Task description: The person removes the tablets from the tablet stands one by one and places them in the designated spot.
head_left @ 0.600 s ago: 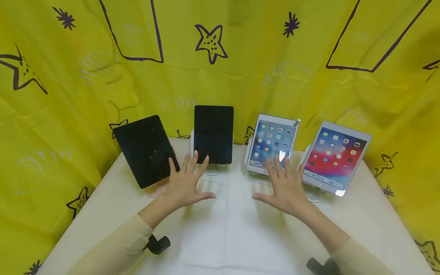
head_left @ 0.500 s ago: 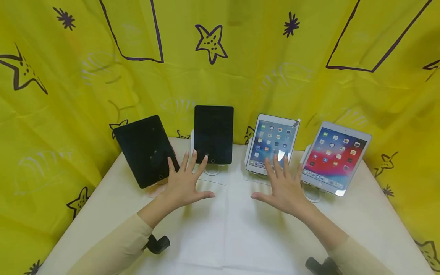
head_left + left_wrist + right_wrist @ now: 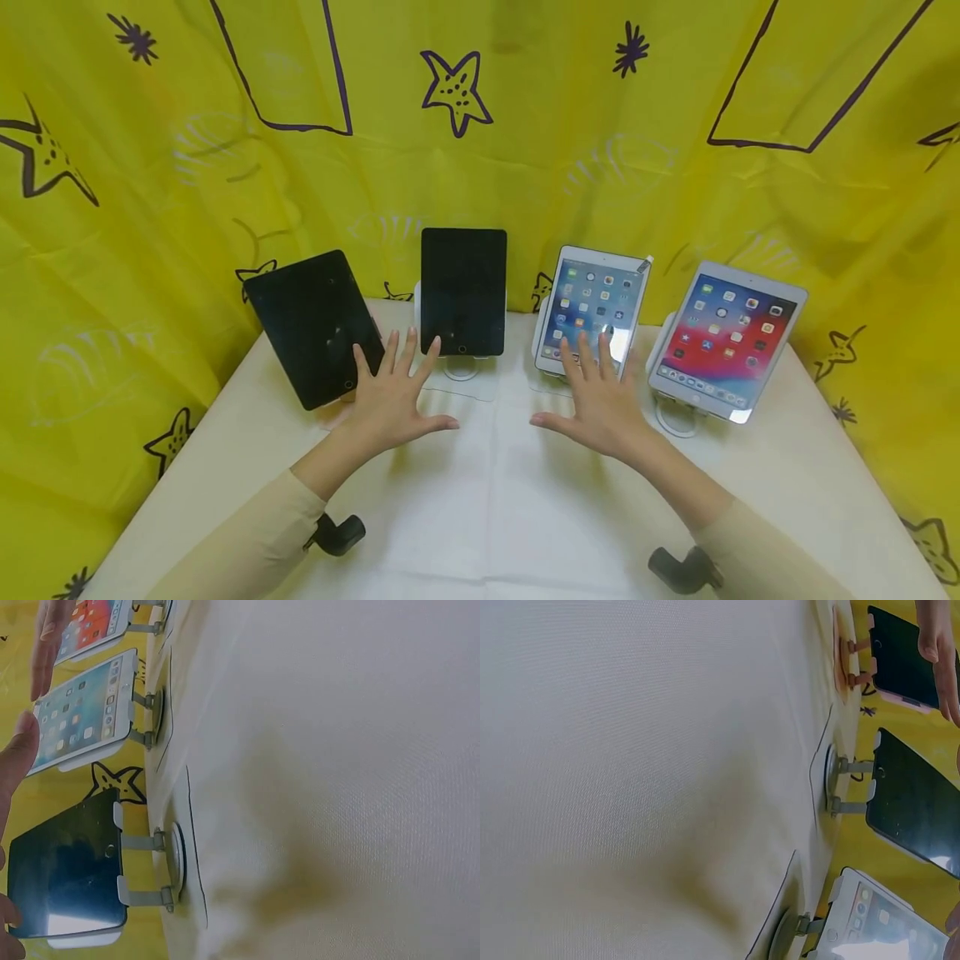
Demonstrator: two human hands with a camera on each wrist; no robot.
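In the head view my left hand (image 3: 387,406) is held over the table, fingers spread and straight, holding nothing. Its fingertips overlap the lower edges of two black tablets with dark screens, one tilted at the far left (image 3: 311,325) and one upright (image 3: 463,292). Mirroring it, my right hand (image 3: 606,408) spreads its fingers over the lower part of a white tablet (image 3: 600,304) with a lit blue home screen. Farther right leans another white tablet (image 3: 731,342), its screen red and blue. The left wrist view shows a black tablet (image 3: 67,862) gripped by its stand's clips.
All the tablets sit on stands with round bases, such as the grey stand (image 3: 176,862) and the pink stand (image 3: 844,656). A white cloth (image 3: 487,500) covers the table. Behind hangs a yellow curtain (image 3: 525,167) with starfish drawings. Black camera mounts (image 3: 337,533) are on both wrists.
Both hands have shifted slightly left in the head view, the right one more, uncovering the far-right tablet's corner. The whole scene has also moved slightly with the camera.
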